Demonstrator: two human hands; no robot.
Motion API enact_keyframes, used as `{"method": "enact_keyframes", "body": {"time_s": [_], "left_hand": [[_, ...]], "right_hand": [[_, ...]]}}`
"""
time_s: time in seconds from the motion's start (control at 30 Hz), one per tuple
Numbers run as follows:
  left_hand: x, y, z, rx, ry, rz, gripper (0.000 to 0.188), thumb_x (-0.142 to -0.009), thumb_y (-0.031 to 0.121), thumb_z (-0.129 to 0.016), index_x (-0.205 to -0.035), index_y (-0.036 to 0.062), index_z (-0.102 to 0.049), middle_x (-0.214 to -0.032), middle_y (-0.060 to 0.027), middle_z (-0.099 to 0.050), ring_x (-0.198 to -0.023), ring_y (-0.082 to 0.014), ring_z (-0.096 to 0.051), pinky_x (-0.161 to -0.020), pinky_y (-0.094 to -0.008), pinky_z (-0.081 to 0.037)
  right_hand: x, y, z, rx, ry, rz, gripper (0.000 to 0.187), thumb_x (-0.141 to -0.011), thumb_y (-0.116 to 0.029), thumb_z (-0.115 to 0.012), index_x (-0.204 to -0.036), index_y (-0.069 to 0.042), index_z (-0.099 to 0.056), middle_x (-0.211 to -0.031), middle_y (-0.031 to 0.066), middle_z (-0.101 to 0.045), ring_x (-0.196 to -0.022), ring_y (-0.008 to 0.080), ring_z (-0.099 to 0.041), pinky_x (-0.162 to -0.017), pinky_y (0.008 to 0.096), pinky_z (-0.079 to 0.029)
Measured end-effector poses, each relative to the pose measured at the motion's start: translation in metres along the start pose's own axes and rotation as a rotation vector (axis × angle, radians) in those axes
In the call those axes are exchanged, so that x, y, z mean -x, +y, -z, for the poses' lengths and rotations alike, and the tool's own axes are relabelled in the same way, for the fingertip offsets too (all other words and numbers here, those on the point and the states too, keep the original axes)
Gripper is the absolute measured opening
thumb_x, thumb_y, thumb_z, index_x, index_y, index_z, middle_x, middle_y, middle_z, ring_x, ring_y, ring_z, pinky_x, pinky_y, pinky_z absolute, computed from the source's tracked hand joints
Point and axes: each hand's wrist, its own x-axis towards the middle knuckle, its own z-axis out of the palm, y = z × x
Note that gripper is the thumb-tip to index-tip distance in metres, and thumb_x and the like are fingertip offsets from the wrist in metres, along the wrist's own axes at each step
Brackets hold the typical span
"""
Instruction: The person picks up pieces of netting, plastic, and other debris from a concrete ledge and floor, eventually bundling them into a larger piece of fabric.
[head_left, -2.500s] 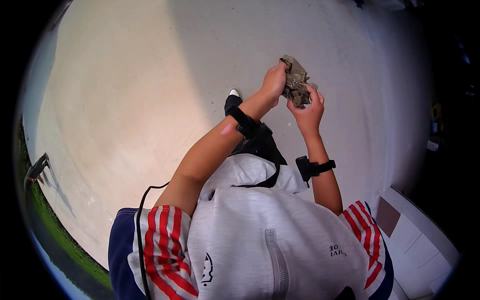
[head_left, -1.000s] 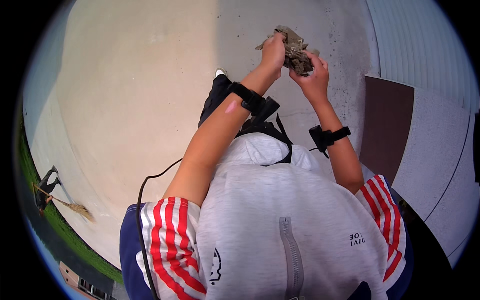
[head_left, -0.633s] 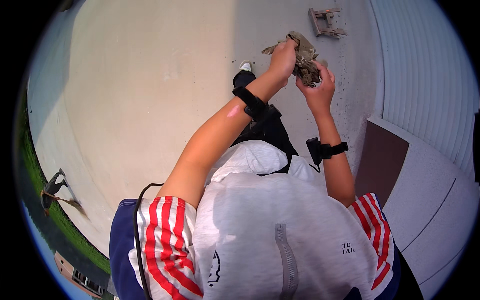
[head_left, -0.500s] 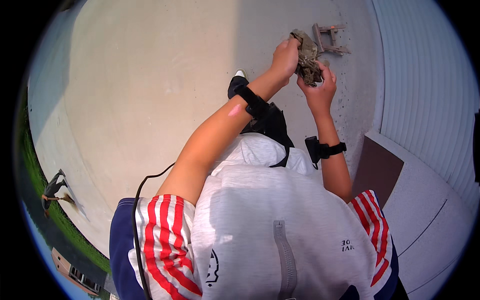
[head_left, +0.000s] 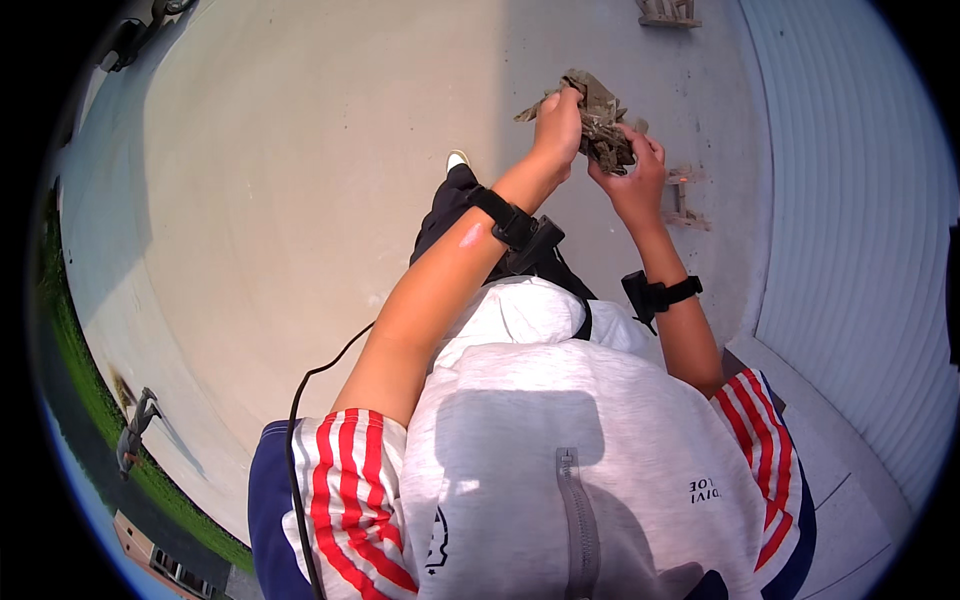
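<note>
Out in front of me, a crumpled grey-brown bundle (head_left: 606, 130), like a dirty rag with ragged folds, is held between both hands. My left hand (head_left: 560, 125) grips its left side, fingers curled round behind it. A pointed flap of the bundle sticks out to the left past that hand. Lower and to the right, my right hand (head_left: 632, 178) pinches the bundle's near right edge, with thumb and fingers closed on it. The far side of the bundle is hidden. Black straps with small black boxes circle both forearms.
A low wooden stool (head_left: 686, 215) stands on the concrete ground (head_left: 300, 180) just right of my right hand; another wooden stool (head_left: 668, 14) is farther ahead. A white corrugated wall (head_left: 850, 200) runs along the right. Far left, a person (head_left: 137, 430) stands near grass.
I have moved forward: the near stool has slid back beside my right hand, and a second one has come into view ahead. Both hands keep hold of the bundle, whose flap now juts left.
</note>
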Motion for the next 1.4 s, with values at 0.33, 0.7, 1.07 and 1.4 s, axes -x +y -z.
{"method": "enact_keyframes", "body": {"time_s": [0.33, 0.7, 1.07, 1.4], "left_hand": [[0.026, -0.01, -0.027, -0.009, 0.015, -0.07, 0.03, -0.088, 0.028, -0.045, -0.086, -0.0008, -0.054, -0.079, -0.0052, -0.053, -0.076, -0.0147, -0.048, -0.072, -0.0314, -0.039], [0.001, -0.138, -0.072, -0.023, 0.016, -0.1, 0.029, -0.088, 0.026, -0.045, -0.091, -0.001, -0.055, -0.08, -0.0043, -0.055, -0.077, -0.014, -0.05, -0.071, -0.0305, -0.042], [0.028, -0.021, -0.087, 0.037, 0.012, -0.18, 0.023, -0.089, 0.023, -0.045, -0.085, 0.0015, -0.053, -0.077, -0.0028, -0.053, -0.074, -0.0125, -0.047, -0.07, -0.0299, -0.04], [-0.025, 0.085, 0.07, -0.011, 0.034, -0.135, 0.026, -0.089, 0.024, -0.045, -0.085, 0.0001, -0.053, -0.079, -0.0052, -0.055, -0.076, -0.0136, -0.048, -0.072, -0.0302, -0.04]], "right_hand": [[0.012, 0.002, 0.032, 0.01, 0.071, 0.054, 0.051, -0.061, -0.018, -0.079, -0.108, -0.01, -0.06, -0.096, 0.0032, -0.067, -0.094, 0.0211, -0.06, -0.098, 0.0388, -0.036], [0.061, 0.121, 0.045, 0.04, 0.079, 0.104, 0.05, -0.062, -0.016, -0.078, -0.108, -0.01, -0.059, -0.095, 0.0038, -0.068, -0.088, 0.0198, -0.064, -0.099, 0.0403, -0.035], [-0.006, 0.038, 0.083, -0.032, 0.06, 0.095, 0.05, -0.06, -0.015, -0.078, -0.106, -0.008, -0.061, -0.095, 0.0047, -0.068, -0.089, 0.0203, -0.064, -0.098, 0.0383, -0.036], [-0.054, -0.082, -0.077, 0.002, 0.114, 0.05, 0.052, -0.06, -0.014, -0.079, -0.108, -0.008, -0.061, -0.092, 0.0056, -0.069, -0.089, 0.0199, -0.064, -0.097, 0.0379, -0.037]]}}
